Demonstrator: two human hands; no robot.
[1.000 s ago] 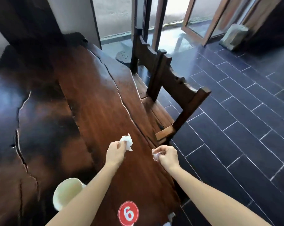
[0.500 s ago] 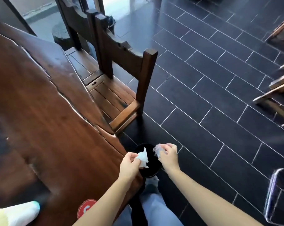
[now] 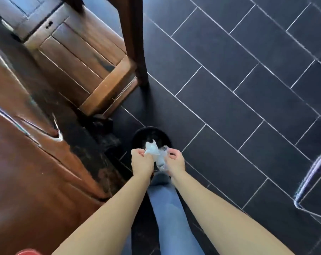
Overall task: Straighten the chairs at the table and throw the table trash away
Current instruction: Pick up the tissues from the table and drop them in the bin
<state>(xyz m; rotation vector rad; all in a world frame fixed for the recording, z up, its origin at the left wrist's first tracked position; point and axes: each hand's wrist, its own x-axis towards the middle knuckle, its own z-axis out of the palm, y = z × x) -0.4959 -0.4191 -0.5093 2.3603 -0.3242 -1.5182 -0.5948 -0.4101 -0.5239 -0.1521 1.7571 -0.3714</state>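
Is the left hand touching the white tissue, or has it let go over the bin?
Touching. The head view shows the left hand pinching the white tissue above the black bin.

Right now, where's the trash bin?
In the head view, the black bin sits on the dark tile floor, just beyond both hands, past the table's corner and near the chair.

We see our left hand pinching a crumpled white tissue and our right hand closed on a clear wrapper, both above a black bin on the tiled floor. A wooden chair stands at eleven o'clock, the worktop at nine.
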